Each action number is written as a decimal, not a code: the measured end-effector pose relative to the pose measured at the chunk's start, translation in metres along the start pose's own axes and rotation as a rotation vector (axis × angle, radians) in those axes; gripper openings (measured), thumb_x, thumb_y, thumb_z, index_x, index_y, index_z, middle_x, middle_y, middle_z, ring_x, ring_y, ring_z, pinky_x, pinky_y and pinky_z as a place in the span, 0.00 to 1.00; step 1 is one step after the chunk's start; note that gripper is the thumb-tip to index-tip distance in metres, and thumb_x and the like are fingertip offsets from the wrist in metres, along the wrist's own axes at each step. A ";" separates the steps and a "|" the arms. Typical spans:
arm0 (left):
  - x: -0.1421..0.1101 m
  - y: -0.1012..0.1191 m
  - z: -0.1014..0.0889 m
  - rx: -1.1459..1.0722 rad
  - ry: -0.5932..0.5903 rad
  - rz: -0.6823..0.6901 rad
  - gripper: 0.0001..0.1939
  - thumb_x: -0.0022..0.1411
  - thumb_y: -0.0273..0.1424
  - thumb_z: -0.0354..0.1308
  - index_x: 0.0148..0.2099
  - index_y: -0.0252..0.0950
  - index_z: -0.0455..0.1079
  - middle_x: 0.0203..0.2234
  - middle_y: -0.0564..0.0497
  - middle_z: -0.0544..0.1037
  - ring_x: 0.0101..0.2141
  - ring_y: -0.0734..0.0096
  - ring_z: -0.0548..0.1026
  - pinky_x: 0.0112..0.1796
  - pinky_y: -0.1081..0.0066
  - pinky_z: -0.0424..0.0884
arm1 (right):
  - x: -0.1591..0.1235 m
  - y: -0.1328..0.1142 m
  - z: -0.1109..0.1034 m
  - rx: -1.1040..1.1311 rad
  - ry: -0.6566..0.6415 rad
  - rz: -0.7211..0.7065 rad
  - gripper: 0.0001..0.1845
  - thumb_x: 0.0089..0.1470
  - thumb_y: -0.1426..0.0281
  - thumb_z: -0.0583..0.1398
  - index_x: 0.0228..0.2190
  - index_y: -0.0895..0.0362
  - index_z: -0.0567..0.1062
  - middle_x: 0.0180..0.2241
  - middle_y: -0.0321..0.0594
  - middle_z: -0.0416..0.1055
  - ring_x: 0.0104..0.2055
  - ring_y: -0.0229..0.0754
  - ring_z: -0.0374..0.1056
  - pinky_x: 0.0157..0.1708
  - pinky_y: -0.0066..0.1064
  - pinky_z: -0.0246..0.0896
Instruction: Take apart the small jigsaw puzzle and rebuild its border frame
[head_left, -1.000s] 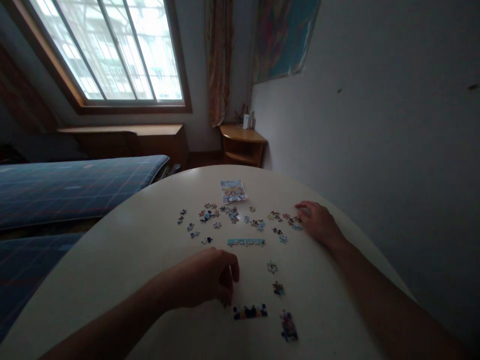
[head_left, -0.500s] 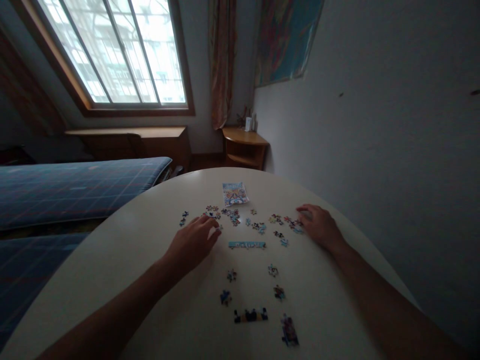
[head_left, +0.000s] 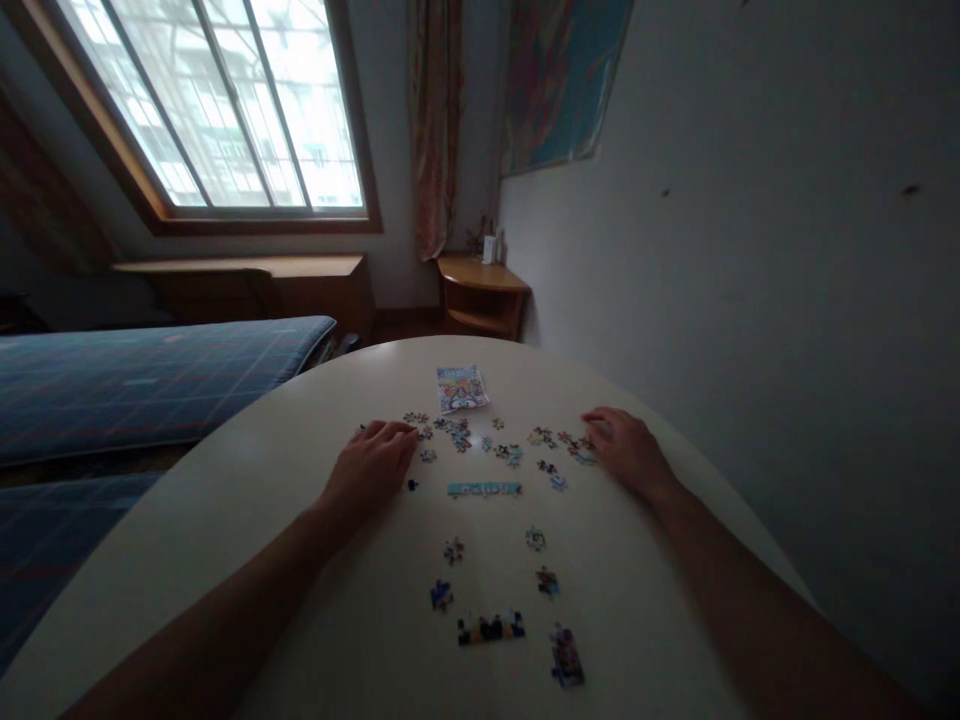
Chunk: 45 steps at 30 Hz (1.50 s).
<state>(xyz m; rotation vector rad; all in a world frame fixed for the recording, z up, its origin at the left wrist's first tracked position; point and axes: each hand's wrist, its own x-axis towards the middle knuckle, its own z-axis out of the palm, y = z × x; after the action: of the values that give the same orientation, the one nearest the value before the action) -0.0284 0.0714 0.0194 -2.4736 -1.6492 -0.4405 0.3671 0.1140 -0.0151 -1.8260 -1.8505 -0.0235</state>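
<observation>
Loose jigsaw pieces (head_left: 510, 455) lie scattered across a round white table (head_left: 300, 520). My left hand (head_left: 371, 465) lies palm down over the left end of the scatter, fingers stretched toward the pieces; anything under it is hidden. My right hand (head_left: 626, 450) rests at the right end of the scatter, fingers curled on pieces there. A joined light-blue strip (head_left: 484, 489) lies between the hands. Nearer to me are a dark joined strip (head_left: 491, 628), a small joined block (head_left: 566, 658) and a few single pieces (head_left: 452, 550). A small picture card (head_left: 461, 388) lies beyond the scatter.
The table stands against a grey wall (head_left: 750, 250) on the right. A blue checked mattress (head_left: 150, 380) lies to the left, with a wooden bench (head_left: 247, 275) under the window and a corner shelf (head_left: 480, 290) behind.
My left hand left the near dark strip, where two single pieces now lie, and reached forward to the left end of the scatter. The right hand has stayed in place.
</observation>
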 end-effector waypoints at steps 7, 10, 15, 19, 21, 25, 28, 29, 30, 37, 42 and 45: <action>0.005 -0.009 0.007 -0.022 0.054 -0.093 0.15 0.69 0.34 0.51 0.48 0.39 0.78 0.47 0.46 0.78 0.47 0.53 0.73 0.49 0.55 0.71 | -0.001 0.001 0.000 0.014 0.001 -0.026 0.14 0.56 0.70 0.57 0.43 0.56 0.78 0.51 0.48 0.74 0.56 0.50 0.67 0.59 0.45 0.58; 0.010 -0.013 0.013 -0.146 0.047 -0.122 0.13 0.68 0.37 0.54 0.46 0.43 0.79 0.47 0.48 0.78 0.48 0.55 0.72 0.49 0.58 0.70 | 0.000 0.002 0.001 0.014 -0.005 -0.015 0.15 0.56 0.70 0.57 0.43 0.56 0.78 0.51 0.48 0.74 0.56 0.50 0.67 0.59 0.44 0.58; 0.016 -0.021 0.021 -0.222 0.028 -0.100 0.10 0.65 0.35 0.56 0.41 0.41 0.78 0.47 0.46 0.77 0.49 0.54 0.71 0.53 0.57 0.67 | 0.000 0.002 0.002 0.020 -0.009 -0.016 0.15 0.56 0.70 0.57 0.43 0.57 0.78 0.50 0.48 0.75 0.55 0.50 0.68 0.59 0.43 0.58; 0.017 -0.022 0.021 -0.259 0.009 -0.080 0.08 0.62 0.34 0.58 0.38 0.38 0.76 0.47 0.44 0.77 0.50 0.52 0.71 0.55 0.55 0.65 | -0.001 0.002 0.001 0.017 -0.012 -0.025 0.15 0.56 0.69 0.57 0.43 0.57 0.78 0.51 0.48 0.74 0.56 0.50 0.67 0.59 0.44 0.58; 0.017 -0.021 0.019 -0.275 0.002 -0.074 0.06 0.62 0.34 0.58 0.38 0.38 0.75 0.43 0.45 0.78 0.50 0.51 0.71 0.54 0.55 0.66 | -0.001 0.002 0.001 0.013 -0.007 -0.018 0.14 0.56 0.69 0.57 0.43 0.57 0.78 0.51 0.48 0.74 0.56 0.51 0.67 0.59 0.45 0.58; 0.015 -0.017 0.011 -0.313 -0.005 -0.071 0.06 0.61 0.31 0.58 0.39 0.38 0.74 0.36 0.46 0.80 0.47 0.52 0.73 0.49 0.57 0.69 | 0.000 0.001 0.000 0.038 0.010 0.003 0.15 0.55 0.69 0.57 0.43 0.57 0.78 0.50 0.50 0.74 0.54 0.52 0.68 0.57 0.47 0.59; 0.013 -0.012 0.004 -0.352 0.001 -0.072 0.10 0.64 0.31 0.55 0.46 0.40 0.75 0.38 0.47 0.81 0.45 0.56 0.74 0.48 0.59 0.68 | 0.002 -0.010 -0.009 0.098 0.092 0.017 0.16 0.55 0.69 0.56 0.43 0.59 0.78 0.48 0.51 0.75 0.52 0.52 0.70 0.56 0.46 0.61; 0.012 -0.010 0.001 -0.365 0.004 -0.078 0.11 0.64 0.32 0.54 0.46 0.40 0.75 0.39 0.48 0.81 0.45 0.56 0.74 0.49 0.59 0.68 | 0.002 -0.018 -0.014 0.115 0.131 0.002 0.15 0.56 0.70 0.56 0.43 0.59 0.78 0.47 0.51 0.75 0.51 0.51 0.70 0.56 0.46 0.61; 0.010 -0.008 -0.001 -0.378 0.008 -0.090 0.11 0.65 0.33 0.53 0.45 0.40 0.76 0.39 0.47 0.81 0.44 0.57 0.74 0.48 0.58 0.68 | 0.000 -0.029 -0.019 0.121 0.162 -0.036 0.15 0.56 0.69 0.56 0.42 0.59 0.78 0.46 0.51 0.76 0.51 0.52 0.70 0.56 0.46 0.60; -0.005 0.014 -0.019 -0.576 -0.079 -0.188 0.07 0.60 0.35 0.59 0.35 0.37 0.74 0.29 0.51 0.81 0.31 0.67 0.77 0.34 0.70 0.70 | -0.050 -0.136 -0.052 0.238 -0.085 -0.470 0.06 0.58 0.70 0.60 0.36 0.53 0.79 0.35 0.39 0.79 0.42 0.46 0.73 0.48 0.43 0.61; -0.014 0.040 -0.030 -1.025 -0.308 -0.286 0.13 0.53 0.40 0.63 0.30 0.35 0.71 0.25 0.52 0.77 0.27 0.72 0.72 0.29 0.73 0.65 | -0.092 -0.178 -0.049 0.377 -0.247 -0.472 0.13 0.54 0.70 0.64 0.43 0.54 0.75 0.39 0.40 0.79 0.44 0.46 0.73 0.50 0.43 0.60; -0.017 0.050 -0.036 -1.191 -0.432 -0.312 0.16 0.52 0.43 0.64 0.30 0.35 0.68 0.23 0.54 0.74 0.23 0.76 0.67 0.25 0.74 0.60 | -0.102 -0.186 -0.047 0.469 -0.304 -0.408 0.18 0.53 0.69 0.65 0.46 0.54 0.73 0.39 0.39 0.78 0.43 0.44 0.73 0.48 0.41 0.61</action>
<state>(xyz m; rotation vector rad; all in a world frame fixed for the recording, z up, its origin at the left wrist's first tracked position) 0.0059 0.0272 0.0503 -3.2242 -2.4526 -1.3321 0.2040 -0.0131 0.0519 -1.1635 -2.1793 0.5213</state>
